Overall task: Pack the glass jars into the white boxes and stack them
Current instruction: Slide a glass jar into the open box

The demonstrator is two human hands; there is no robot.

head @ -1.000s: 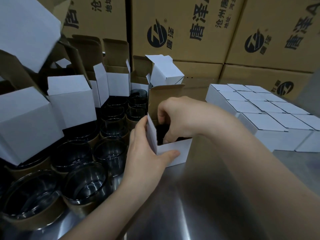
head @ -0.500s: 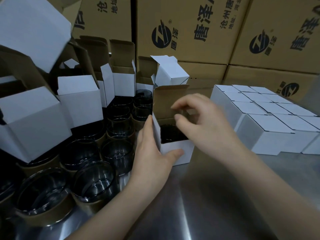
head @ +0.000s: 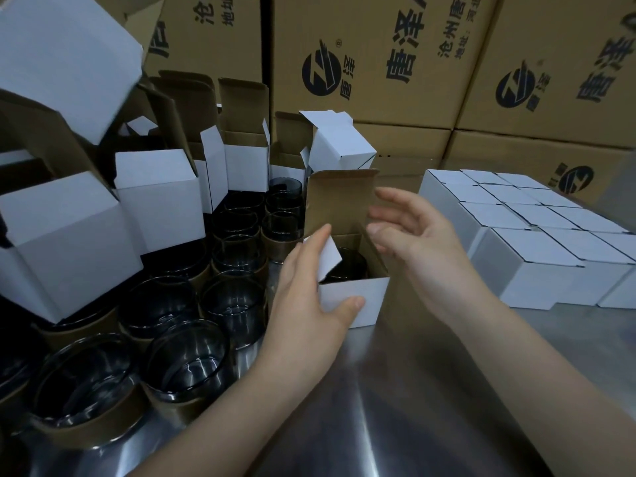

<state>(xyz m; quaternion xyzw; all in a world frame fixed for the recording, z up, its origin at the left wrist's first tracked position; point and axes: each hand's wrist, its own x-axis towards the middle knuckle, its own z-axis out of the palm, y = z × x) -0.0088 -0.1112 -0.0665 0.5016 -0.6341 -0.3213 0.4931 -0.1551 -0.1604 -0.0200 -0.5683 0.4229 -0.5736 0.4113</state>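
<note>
A small white box [head: 354,299] stands open on the steel table, its brown lid flap upright. A dark glass jar [head: 347,268] sits inside it. My left hand [head: 309,297] grips the box's left side, thumb on the front wall, fingers pressing the left side flap inward over the jar. My right hand [head: 413,235] hovers at the box's right side with fingers spread, touching the right flap and holding nothing. Several dark glass jars [head: 186,363] with brown paper bands stand at the left.
Closed white boxes [head: 526,266] lie in rows at the right. Empty open white boxes [head: 69,242] are piled at the left and behind the jars. Large brown printed cartons [head: 378,63] wall off the back. Bare steel table [head: 395,407] lies in front.
My right hand has come out of the box, leaving the jar inside, and now sits beside the right flap. My left hand has folded the left flap inward.
</note>
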